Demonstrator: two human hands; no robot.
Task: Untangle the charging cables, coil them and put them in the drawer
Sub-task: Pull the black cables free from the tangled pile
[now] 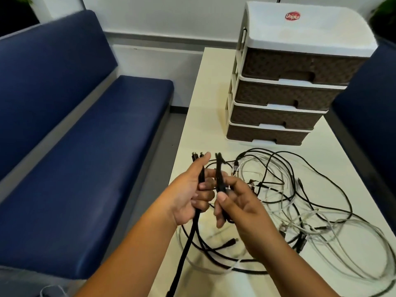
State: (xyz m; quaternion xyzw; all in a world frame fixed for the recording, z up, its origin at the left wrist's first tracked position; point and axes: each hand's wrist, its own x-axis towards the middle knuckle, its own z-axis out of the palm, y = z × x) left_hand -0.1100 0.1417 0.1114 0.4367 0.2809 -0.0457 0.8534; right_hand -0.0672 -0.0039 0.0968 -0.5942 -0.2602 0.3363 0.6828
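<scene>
Cables (pixel 295 202) right of both hands' grip, on table (pixel 205 86)

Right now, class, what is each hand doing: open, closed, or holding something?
Left hand: closed round a bundle of black cables.
Right hand: pinching the plug ends of more black cables.

The drawer unit (pixel 300 67) looks like plastic: a smooth, faintly glossy white frame, with brown drawer fronts moulded in a rough woven texture. In front of it the surface (pixel 214 86) is a smooth, matt off-white. The black cables (pixel 278 168) on it have a smooth, slightly shiny sheath; the white cables (pixel 353 243) look duller. Left of the unit, the bench seat (pixel 85 157) is matt navy upholstery.
</scene>
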